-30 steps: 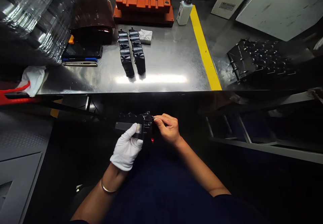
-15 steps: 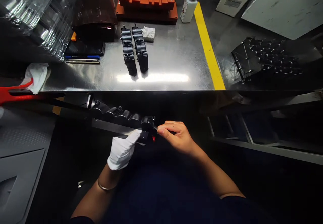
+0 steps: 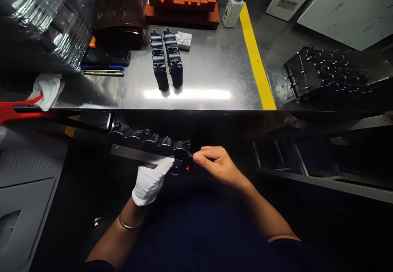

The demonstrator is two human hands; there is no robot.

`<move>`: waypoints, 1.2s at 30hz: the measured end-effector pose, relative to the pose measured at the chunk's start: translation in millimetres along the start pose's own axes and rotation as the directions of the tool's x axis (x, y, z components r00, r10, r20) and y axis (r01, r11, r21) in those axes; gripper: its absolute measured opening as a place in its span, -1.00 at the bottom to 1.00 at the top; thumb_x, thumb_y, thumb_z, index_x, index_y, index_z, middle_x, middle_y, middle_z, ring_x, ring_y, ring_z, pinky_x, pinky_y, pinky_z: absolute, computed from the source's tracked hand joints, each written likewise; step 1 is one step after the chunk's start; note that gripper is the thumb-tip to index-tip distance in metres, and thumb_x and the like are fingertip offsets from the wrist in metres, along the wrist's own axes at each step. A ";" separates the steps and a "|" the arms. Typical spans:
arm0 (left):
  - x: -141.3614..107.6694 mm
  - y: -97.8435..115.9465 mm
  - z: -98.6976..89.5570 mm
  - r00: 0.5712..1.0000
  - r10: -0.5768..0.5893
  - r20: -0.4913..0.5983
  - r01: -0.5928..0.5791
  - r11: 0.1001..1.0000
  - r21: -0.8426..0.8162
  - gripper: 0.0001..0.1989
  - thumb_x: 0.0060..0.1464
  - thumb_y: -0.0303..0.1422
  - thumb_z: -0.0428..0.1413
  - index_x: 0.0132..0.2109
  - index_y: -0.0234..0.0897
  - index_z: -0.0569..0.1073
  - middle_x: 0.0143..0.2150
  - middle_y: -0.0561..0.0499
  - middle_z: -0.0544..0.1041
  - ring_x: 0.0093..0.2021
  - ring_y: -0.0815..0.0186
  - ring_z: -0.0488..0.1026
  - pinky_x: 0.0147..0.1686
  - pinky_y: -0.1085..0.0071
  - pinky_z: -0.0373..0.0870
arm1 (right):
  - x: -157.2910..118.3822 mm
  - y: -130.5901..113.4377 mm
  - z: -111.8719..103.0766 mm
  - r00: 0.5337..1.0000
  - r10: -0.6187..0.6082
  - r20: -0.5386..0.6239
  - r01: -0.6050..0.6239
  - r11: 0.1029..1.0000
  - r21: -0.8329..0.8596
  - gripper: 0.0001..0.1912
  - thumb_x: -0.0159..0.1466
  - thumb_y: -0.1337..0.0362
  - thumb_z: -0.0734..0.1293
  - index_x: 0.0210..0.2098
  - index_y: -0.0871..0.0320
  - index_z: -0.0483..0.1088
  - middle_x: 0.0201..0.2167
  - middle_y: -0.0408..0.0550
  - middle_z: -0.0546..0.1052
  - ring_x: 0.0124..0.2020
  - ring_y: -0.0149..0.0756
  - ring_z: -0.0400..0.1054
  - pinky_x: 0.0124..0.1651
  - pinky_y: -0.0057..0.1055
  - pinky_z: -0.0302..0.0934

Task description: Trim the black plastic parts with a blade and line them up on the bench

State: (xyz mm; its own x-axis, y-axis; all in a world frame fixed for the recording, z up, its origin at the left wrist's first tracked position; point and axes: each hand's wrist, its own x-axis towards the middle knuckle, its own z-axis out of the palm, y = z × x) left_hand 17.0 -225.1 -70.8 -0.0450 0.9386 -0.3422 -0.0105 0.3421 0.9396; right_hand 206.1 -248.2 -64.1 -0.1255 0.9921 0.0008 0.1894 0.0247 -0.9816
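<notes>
Currently, one ribbed black moulding held in mid-air in front of the bench, between 8 and 9 o'clock from mid-view. Gloved left hand closed on it near the end facing 4 o'clock, thumb along the flat face. Bare right hand, at 5 o'clock, pinched narrow on a thin tool; tip at or very near that same end, contact too dim to confirm. Small red piece just below the end, at its 6 o'clock; can't tell what it belongs to.

On method, my judgement: the long body runs off towards 9 or 10 o'clock, seemingly unsupported, so the gloved grip must resist twist. Thumb best pressed flat, close to the worked end but out of the tip's path. Short, light movements, directed away from the glove, look safest. Spot lies in shadow; lifting towards 12 o'clock, where the bench shines, should help the eye. Two similar mouldings stand at 11 o'clock, handy for comparison.
</notes>
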 end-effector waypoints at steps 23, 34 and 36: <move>-1.1 -10.0 -2.7 0.995 -0.039 0.088 0.045 0.997 -0.068 -0.86 -0.17 -0.30 0.32 -0.40 -0.22 0.57 -0.34 -0.01 0.63 -0.27 0.15 0.59 -0.24 0.28 0.58 | 4.2 14.2 3.6 0.978 -0.089 -0.188 0.054 0.982 -0.183 -0.77 0.28 0.20 0.31 -0.36 0.17 0.57 -0.51 -0.07 0.54 -0.50 -0.40 0.38 -0.43 -0.46 0.26; -1.5 7.3 4.3 0.940 -0.301 0.159 0.335 0.903 -0.269 -0.77 -0.17 -0.35 0.35 -0.31 -0.37 0.58 -0.33 0.03 0.61 -0.38 0.33 0.56 -0.60 0.57 0.52 | -2.2 11.3 -8.2 0.965 -0.255 -0.061 0.185 0.827 -0.531 -0.78 0.39 0.26 0.15 -0.17 0.18 0.40 -0.43 -0.06 0.52 -0.47 -0.40 0.38 -0.38 -0.47 0.26; -2.8 8.8 5.5 0.943 -0.310 0.119 0.331 0.911 -0.247 -0.73 -0.18 -0.34 0.36 -0.28 -0.37 0.58 -0.33 0.03 0.60 -0.39 0.34 0.55 -0.60 0.55 0.53 | -3.6 7.2 -7.6 0.971 -0.238 -0.024 0.182 0.801 -0.570 -0.73 0.39 0.25 0.14 -0.32 0.17 0.41 -0.49 -0.08 0.50 -0.49 -0.41 0.35 -0.39 -0.48 0.22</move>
State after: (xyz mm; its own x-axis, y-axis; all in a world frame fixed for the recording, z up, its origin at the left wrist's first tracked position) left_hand 22.5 -224.5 -61.6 0.0799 0.7845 -0.6149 -0.2710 0.6107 0.7440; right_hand 215.3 -250.7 -69.7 -0.1433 0.9605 0.2387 0.6843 0.2704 -0.6772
